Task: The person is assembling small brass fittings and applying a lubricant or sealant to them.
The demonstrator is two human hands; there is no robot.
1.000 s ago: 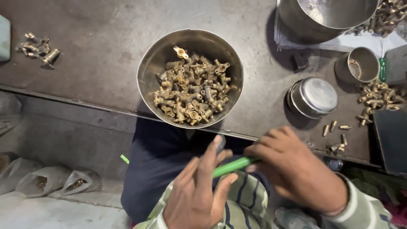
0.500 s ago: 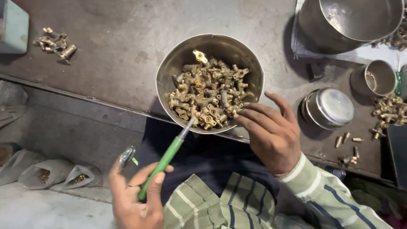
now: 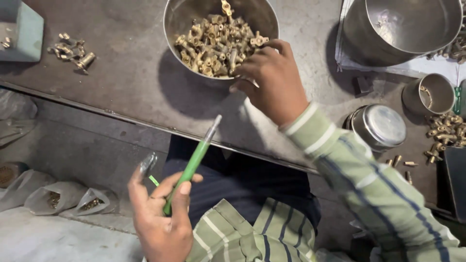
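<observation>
At the near rim of the steel bowl (image 3: pixel 177 22), the right hand (image 3: pixel 274 77) reaches into brass fittings (image 3: pixel 216 43).
Its fingers (image 3: pixel 262 48) curl loosely over the pile; whether they pinch a piece, I cannot tell. Below the counter (image 3: pixel 121 82) edge, the left hand (image 3: pixel 160 218) closes around a green-handled tool (image 3: pixel 191 165), metal tip pointing up toward the right fingers.

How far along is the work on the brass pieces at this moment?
Done, apparently: small groups of brass pieces lie apart on the bench, one far left and one at the right edge. In hand: the left hand holds a green-handled tool, while the right hand reaches into the steel bowl. Left: the heap of brass fittings in that bowl is large.
</observation>
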